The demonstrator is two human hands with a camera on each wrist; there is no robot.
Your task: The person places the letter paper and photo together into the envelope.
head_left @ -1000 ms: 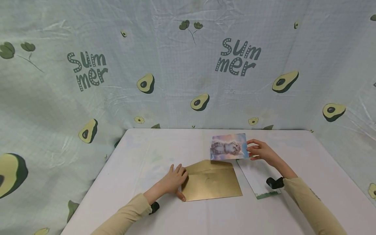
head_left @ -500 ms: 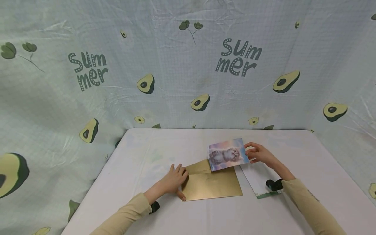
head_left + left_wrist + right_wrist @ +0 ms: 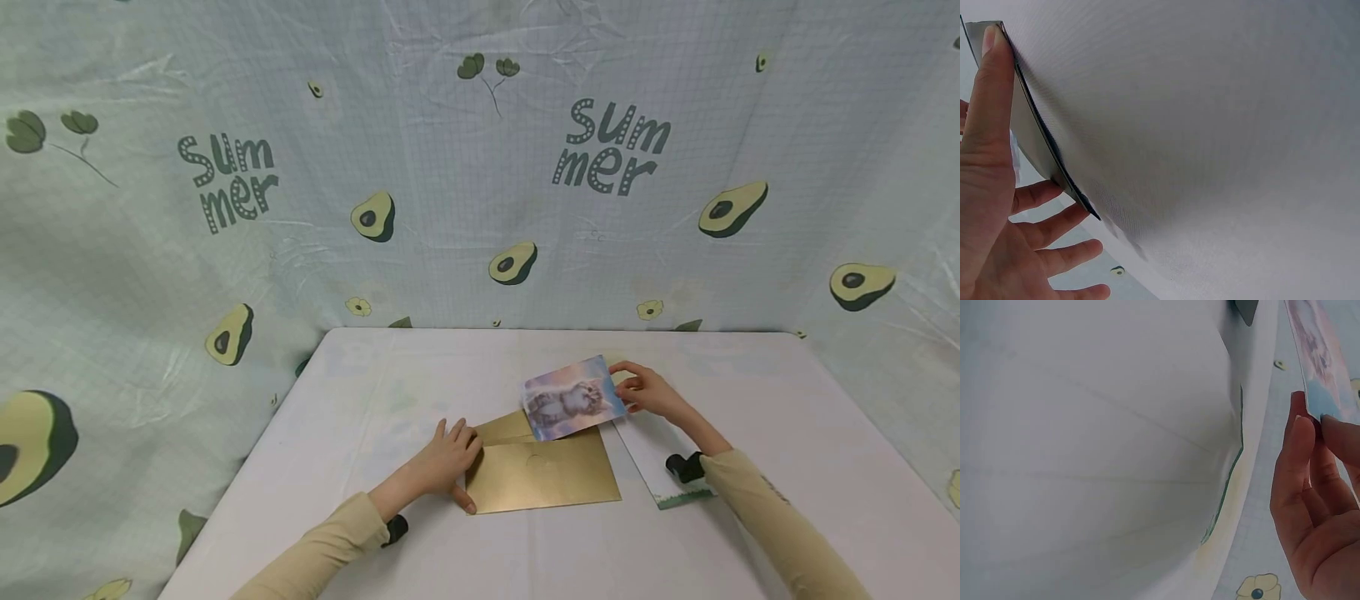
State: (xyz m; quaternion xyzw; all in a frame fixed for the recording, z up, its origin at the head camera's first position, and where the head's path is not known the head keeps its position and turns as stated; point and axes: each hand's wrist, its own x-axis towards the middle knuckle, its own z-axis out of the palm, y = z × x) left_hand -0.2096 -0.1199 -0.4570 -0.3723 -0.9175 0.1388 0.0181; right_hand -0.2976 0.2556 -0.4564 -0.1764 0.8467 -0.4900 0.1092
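A gold envelope [image 3: 543,475] lies on the table, its flap at the far side. My left hand [image 3: 441,462] rests on its left edge; in the left wrist view the thumb of that hand [image 3: 1004,206] lies along the envelope [image 3: 1035,131], with the other fingers spread and fairly straight. My right hand [image 3: 651,393] pinches the right edge of a pastel card with a furry animal on it [image 3: 573,398]. The card is tilted and covers part of the flap. In the right wrist view, thumb and fingers of the right hand [image 3: 1319,481] grip the card's corner [image 3: 1329,387].
A white sheet with a green edge [image 3: 678,492] lies on the table [image 3: 420,375] right of the envelope, partly under my right forearm. Behind the table hangs a curtain [image 3: 435,167] printed with avocados and lettering.
My right hand has moved left and slightly lower with the card, which has turned and now overlaps more of the envelope's flap. The left hand stays in place.
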